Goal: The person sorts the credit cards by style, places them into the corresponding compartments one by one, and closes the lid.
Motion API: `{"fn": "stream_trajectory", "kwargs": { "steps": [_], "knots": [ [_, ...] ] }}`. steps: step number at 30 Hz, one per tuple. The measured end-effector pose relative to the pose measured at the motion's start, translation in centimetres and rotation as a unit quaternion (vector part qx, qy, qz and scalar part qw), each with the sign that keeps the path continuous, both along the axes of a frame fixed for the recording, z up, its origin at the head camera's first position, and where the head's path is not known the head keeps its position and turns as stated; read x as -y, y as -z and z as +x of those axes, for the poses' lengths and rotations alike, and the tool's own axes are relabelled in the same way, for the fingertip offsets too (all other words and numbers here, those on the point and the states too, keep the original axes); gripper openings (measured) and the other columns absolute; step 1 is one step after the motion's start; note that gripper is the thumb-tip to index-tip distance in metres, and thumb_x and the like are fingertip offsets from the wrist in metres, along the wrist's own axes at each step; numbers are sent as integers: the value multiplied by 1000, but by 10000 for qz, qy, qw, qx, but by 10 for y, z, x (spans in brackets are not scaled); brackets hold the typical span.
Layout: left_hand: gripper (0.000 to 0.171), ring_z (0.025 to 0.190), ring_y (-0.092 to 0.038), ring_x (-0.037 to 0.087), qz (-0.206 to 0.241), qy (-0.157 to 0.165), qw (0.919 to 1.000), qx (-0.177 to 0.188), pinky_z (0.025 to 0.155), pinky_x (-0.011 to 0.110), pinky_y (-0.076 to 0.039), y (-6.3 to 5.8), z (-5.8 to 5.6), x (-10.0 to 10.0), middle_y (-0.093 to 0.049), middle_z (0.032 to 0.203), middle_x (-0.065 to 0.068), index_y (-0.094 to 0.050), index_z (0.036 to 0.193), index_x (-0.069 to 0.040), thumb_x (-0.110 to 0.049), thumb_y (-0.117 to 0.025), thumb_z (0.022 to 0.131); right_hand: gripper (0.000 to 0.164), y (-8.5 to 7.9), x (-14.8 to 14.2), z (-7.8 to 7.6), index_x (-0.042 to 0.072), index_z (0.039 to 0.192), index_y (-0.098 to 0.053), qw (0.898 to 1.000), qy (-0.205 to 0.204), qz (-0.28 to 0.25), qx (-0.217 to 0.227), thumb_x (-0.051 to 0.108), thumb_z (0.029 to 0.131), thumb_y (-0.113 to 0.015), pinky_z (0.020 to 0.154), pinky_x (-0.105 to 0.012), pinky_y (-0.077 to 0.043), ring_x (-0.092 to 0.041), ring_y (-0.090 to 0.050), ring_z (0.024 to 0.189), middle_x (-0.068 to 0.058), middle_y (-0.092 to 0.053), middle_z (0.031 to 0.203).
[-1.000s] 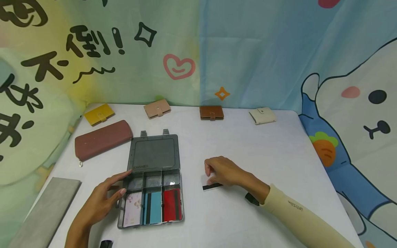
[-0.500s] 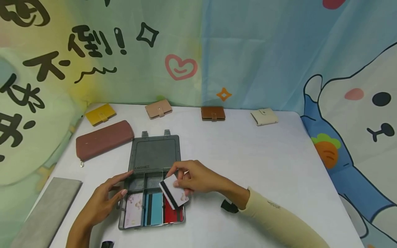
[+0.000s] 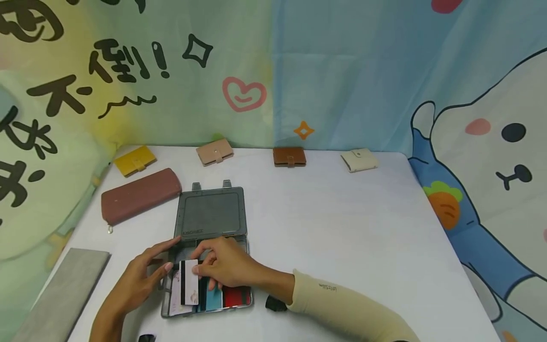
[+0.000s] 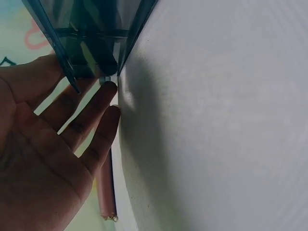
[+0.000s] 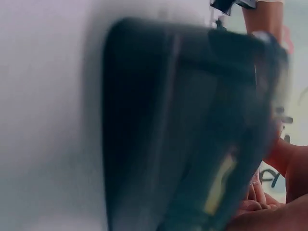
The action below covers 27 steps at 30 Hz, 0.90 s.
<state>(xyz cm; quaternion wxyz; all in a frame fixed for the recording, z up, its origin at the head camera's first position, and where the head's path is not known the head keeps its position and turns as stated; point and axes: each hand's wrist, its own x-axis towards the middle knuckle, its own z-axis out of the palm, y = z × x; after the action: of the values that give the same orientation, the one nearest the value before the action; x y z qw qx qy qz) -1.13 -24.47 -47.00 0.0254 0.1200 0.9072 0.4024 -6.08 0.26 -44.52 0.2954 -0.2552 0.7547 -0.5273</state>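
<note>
My right hand (image 3: 230, 264) pinches a white card (image 3: 191, 287) with a black stripe, held over the left compartment of a grey plastic card case (image 3: 212, 213). The case lies with its lid folded back. Beneath the held card, a pale pink card (image 3: 175, 298) partly shows; a blue card (image 3: 214, 300) and a red card (image 3: 237, 296) occupy the middle and right compartments. Fingers and thumb of my left hand (image 3: 133, 279) touch the case's left side. In the left wrist view, the left fingers (image 4: 98, 113) extend along the case wall (image 4: 62, 53). The right wrist view is blurred.
A reddish-brown zip wallet (image 3: 141, 196) lies left of the lid, and a grey flat slab (image 3: 64, 294) at the table's left edge. Along the back sit small yellow (image 3: 135, 161), beige (image 3: 215, 152), brown (image 3: 289, 156) and cream wallets (image 3: 359, 160).
My right hand has picked the striped card up from the table right of the case and carried it left over the left compartment. My left hand has stayed at the case's side.
</note>
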Motion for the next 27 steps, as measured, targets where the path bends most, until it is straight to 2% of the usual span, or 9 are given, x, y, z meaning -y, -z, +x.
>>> {"fn": "stream_trajectory", "kwargs": {
  "steps": [2, 5, 8, 11, 14, 18, 21, 24, 27],
  "knots": [
    [63, 133, -35, -13, -31, -9, 10000, 39, 100, 26, -55, 0, 0, 0, -48, 152, 6, -45, 150, -23, -7, -67, 94, 21, 2, 3, 2, 17, 112, -70, 9989, -75, 270, -380, 23, 93, -72, 43, -18, -52, -10, -64, 47, 7, -72, 70],
    [63, 132, -37, -10, -138, -50, 9998, 110, 99, 39, -56, 0, 1, -1, -47, 152, 7, -44, 151, -26, -8, -67, 94, 22, 3, 5, 2, 17, 111, -73, 9917, -220, 650, -1090, 28, 92, -73, 55, -11, -52, 0, -61, 53, 15, -69, 69],
    [64, 131, -38, -9, -215, -89, 9997, 121, 98, 39, -56, 0, 1, 0, -47, 152, 8, -43, 151, -27, -9, -67, 94, 26, 3, 0, -4, 17, 111, -73, 9848, -204, 768, -1546, 33, 91, -73, 59, -10, -51, 5, -55, 57, 18, -65, 72],
    [65, 131, -39, -8, -249, -99, 9996, 50, 98, 33, -57, 1, 1, 0, -48, 152, 8, -43, 151, -26, -8, -68, 94, 27, 3, -10, -19, 17, 113, -71, 9880, 117, 550, -1438, 33, 91, -74, 50, -16, -51, -1, -54, 54, 13, -65, 79],
    [66, 133, -39, -6, -295, -117, 9995, -14, 97, 32, -57, 0, 1, 0, -48, 152, 7, -43, 151, -26, -7, -68, 93, 33, 5, -22, -40, 18, 119, -68, 9862, 814, 485, -1356, 31, 90, -76, 52, -20, -52, -8, -57, 60, 5, -66, 94],
    [66, 136, -44, 12, -337, -142, 9993, 35, 98, 42, -56, -1, 2, -2, -47, 153, 8, -42, 152, -26, -7, -67, 93, 51, 11, -36, -68, 19, 132, -58, 9671, 1892, 974, -1394, 33, 87, -78, 71, -28, -53, -19, -61, 90, -6, -59, 116],
    [67, 136, -47, 30, -289, -120, 9994, 124, 99, 49, -54, -2, 3, -3, -46, 153, 10, -42, 152, -24, -5, -67, 93, 62, 19, -45, -83, 18, 139, -51, 9537, 2405, 1365, -1185, 35, 86, -78, 82, -37, -52, -27, -58, 108, -12, -56, 123],
    [67, 135, -46, 37, -222, -88, 9996, 175, 99, 52, -54, -2, 2, -4, -45, 154, 12, -42, 152, -22, -3, -67, 93, 65, 25, -50, -91, 15, 141, -48, 9534, 2580, 1403, -689, 35, 87, -77, 80, -38, -55, -28, -61, 106, -13, -60, 123],
    [66, 137, -47, 21, -200, -49, 9997, 123, 96, 45, -57, -2, 1, -4, -46, 153, 9, -43, 152, -22, -3, -67, 93, 61, 28, -53, -96, 14, 141, -48, 9600, 2576, 1099, -78, 33, 89, -75, 62, -31, -57, -24, -65, 88, -11, -64, 118]
  ]
}}
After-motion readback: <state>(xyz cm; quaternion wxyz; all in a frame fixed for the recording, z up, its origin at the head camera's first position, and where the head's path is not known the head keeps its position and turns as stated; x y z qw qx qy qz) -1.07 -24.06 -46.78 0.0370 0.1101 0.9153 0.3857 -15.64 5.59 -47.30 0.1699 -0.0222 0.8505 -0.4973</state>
